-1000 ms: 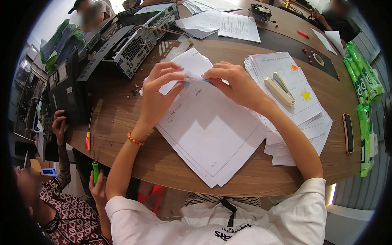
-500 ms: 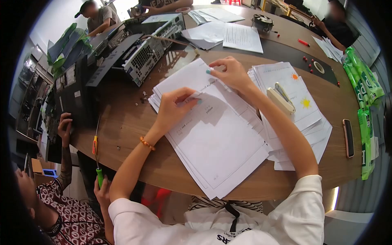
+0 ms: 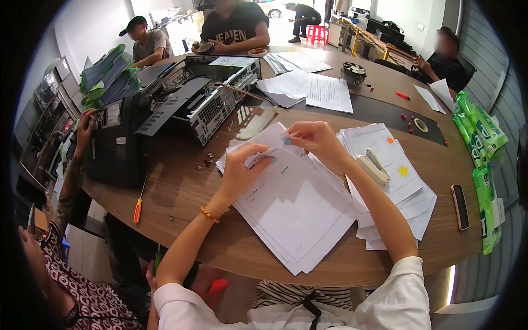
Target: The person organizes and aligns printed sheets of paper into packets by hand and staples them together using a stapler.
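Observation:
A stack of printed white sheets (image 3: 300, 212) lies at a slant on the table in front of me. My left hand (image 3: 242, 168) pinches the upper left part of the top sheets, thumb and fingers together. At the upper edge of the same stack, my right hand (image 3: 316, 138) pinches paper between thumb and forefinger. The paper between both hands is lifted and bent. To the right, a cream stapler (image 3: 374, 168) rests on a second pile of papers (image 3: 404, 192) with orange and yellow splashes printed on it.
An opened computer case (image 3: 220, 113) and a black device (image 3: 115, 143) stand at the left, near a screwdriver (image 3: 138, 211). A phone (image 3: 460, 207) and green packs (image 3: 487, 203) lie right. A co-worker sits at the lower left; others are across the table.
The view has tilted up, showing more of the room. Since a second ago my hands parted, then came nearer each other again, with the paper's upper edge bent up between them.

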Motion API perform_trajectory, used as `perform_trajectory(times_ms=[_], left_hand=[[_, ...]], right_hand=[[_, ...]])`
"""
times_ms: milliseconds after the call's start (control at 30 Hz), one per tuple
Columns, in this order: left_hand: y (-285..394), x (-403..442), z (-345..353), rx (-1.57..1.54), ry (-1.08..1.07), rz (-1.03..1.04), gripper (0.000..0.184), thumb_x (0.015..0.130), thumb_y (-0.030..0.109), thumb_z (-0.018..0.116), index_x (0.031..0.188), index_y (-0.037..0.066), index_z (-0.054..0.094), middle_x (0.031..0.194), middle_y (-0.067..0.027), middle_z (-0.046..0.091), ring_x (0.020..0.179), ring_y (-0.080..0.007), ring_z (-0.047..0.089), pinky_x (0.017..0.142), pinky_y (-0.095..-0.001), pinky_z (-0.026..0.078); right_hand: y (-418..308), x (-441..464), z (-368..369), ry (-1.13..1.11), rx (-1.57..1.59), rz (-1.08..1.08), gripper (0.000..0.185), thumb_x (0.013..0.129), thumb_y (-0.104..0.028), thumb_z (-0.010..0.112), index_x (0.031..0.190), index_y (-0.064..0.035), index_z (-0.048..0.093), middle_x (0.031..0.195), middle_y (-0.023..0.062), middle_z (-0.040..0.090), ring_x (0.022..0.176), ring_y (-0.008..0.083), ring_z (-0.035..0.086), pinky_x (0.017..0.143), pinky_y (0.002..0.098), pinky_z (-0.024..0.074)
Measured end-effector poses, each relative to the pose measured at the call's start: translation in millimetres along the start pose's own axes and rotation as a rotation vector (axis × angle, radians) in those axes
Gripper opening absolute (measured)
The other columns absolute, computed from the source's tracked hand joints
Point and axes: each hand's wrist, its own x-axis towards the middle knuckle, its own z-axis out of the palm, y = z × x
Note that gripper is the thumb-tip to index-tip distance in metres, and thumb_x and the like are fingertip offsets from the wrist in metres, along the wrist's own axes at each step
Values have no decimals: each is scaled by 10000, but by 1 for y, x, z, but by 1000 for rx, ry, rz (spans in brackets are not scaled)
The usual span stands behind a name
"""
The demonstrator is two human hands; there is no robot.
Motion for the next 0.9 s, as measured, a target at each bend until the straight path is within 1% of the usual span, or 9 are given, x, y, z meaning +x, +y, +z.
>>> perform_trajectory(times_ms=[200, 267, 333, 400, 467, 533, 633, 800, 900], left_hand=[[5, 4, -2, 284, 117, 332, 201, 686, -27, 641, 880, 6, 599, 826, -89, 618, 854, -226, 576, 708, -274, 451], [6, 1, 0, 25, 32, 113, 315, 694, -62, 611, 996, 24, 595, 882, -63, 588, 853, -157, 550, 676, -241, 441], [12, 0, 1, 37, 51, 86, 394, 702, -65, 603, 1080, 40, 561, 949, -68, 556, 862, -165, 543, 682, -241, 444], [12, 0, 3, 48, 69, 61, 475, 710, -69, 595, 1163, 56, 527, 1016, -73, 524, 871, -172, 535, 688, -242, 446], [6, -1, 6, 44, 107, 92, 562, 734, -94, 555, 1260, 74, 449, 1116, -88, 450, 904, -172, 509, 713, -235, 441], [5, -2, 7, 25, 64, 87, 566, 739, -112, 531, 1267, 69, 439, 1128, -93, 441, 913, -172, 501, 732, -237, 436], [7, -3, 9, 2, -3, 94, 561, 746, -140, 491, 1270, 53, 430, 1140, -99, 434, 939, -173, 484, 760, -241, 427], [13, -1, 4, 41, -75, 164, 537, 755, -135, 475, 1264, 27, 424, 1102, -111, 469, 940, -166, 485, 758, -241, 418], [20, 2, 0, 1, -83, 20, 435, 796, -69, 476, 1225, -3, 444, 974, -120, 527, 845, -154, 498, 739, -235, 412]], right_hand=[[-12, -10, 0, -142, -184, -146, 156, 821, -67, 580, 950, -15, 649, 762, 42, 638, 626, 43, 523, 554, 211, 450], [-17, -13, -2, -166, -166, -92, 168, 830, -71, 566, 972, -16, 638, 766, 43, 639, 635, 42, 525, 565, 209, 452], [-15, -15, -1, -189, -148, -35, 181, 840, -76, 553, 994, -17, 628, 770, 45, 640, 644, 41, 526, 577, 208, 453], [-10, -18, 8, -133, 81, 18, 194, 835, -132, 536, 959, 2, 602, 732, 156, 623, 617, 177, 578, 596, 294, 457], [-16, -27, 14, -91, -37, -1, 237, 850, -124, 514, 1037, 14, 559, 801, 161, 622, 694, 195, 587, 646, 296, 459], [-18, -35, 26, -47, -152, -17, 289, 864, -116, 493, 1114, 27, 515, 869, 165, 620, 771, 213, 596, 696, 298, 460], [-8, -42, 42, 115, -428, -178, 329, 843, -80, 481, 1153, 26, 454, 902, 246, 580, 859, 376, 561, 740, 379, 441], [-13, -41, 38, 125, -238, -85, 257, 837, -71, 472, 1076, 18, 500, 851, 235, 587, 810, 364, 573, 723, 394, 437], [-14, -39, 36, 139, -181, -43, 207, 835, -74, 460, 1013, 2, 533, 826, 224, 593, 807, 373, 571, 726, 420, 434]])
